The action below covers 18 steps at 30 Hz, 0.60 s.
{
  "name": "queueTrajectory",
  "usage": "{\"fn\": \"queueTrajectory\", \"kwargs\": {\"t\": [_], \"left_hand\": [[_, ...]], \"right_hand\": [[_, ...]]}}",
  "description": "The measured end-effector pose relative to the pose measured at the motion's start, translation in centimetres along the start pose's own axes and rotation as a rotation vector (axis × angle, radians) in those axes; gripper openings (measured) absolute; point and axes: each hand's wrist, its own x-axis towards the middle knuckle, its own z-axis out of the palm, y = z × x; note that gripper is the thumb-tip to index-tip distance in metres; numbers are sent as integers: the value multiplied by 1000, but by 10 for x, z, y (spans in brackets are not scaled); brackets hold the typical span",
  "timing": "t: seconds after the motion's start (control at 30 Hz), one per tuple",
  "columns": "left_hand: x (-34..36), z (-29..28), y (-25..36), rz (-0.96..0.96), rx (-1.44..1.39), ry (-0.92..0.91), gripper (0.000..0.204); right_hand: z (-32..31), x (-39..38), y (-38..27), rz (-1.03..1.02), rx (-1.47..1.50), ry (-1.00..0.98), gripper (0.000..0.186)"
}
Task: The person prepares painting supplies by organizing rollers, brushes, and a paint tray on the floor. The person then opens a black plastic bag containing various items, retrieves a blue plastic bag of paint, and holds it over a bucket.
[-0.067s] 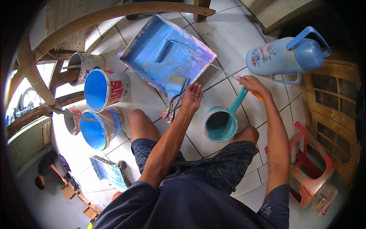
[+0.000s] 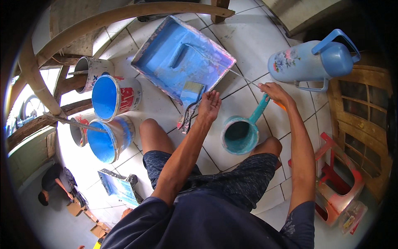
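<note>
My right hand (image 2: 273, 93) grips the orange handle (image 2: 280, 106) of a paint roller (image 2: 177, 57), whose metal rod runs to the roller lying in a blue-stained tray (image 2: 153, 54). My left hand (image 2: 209, 106) is palm up at the tray's near edge, fingers loosely curled and apart, holding nothing visible. Beside it, two or more brushes (image 2: 191, 97) overlap on that edge, bristles toward the tray. A teal dipper (image 2: 240, 137) sits below my right hand, its handle pointing up toward that hand.
Several paint buckets (image 2: 103, 99) stand left beside wooden bars (image 2: 45, 58). A smaller tray (image 2: 118, 189) lies lower left; beyond, another person (image 2: 56, 182) bends near cardboard boxes (image 2: 74, 207). A blue flask (image 2: 304, 62) is upper right, a red plastic stool (image 2: 340, 178) lower right by a wooden frame (image 2: 360, 95).
</note>
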Motion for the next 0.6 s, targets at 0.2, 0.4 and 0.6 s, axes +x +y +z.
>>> {"fn": "queueTrajectory", "kwargs": {"t": [0.2,0.4,0.6], "left_hand": [[10,-8,-1,-9,27,-23,21],[15,-16,-1,-30,42,-9,18],[18,-20,0,-64,37,-34,19]], "right_hand": [[11,-5,6,-280,-138,289,46],[18,-19,13,-429,-233,476,36],[15,-34,47,-399,-145,616,33]]}}
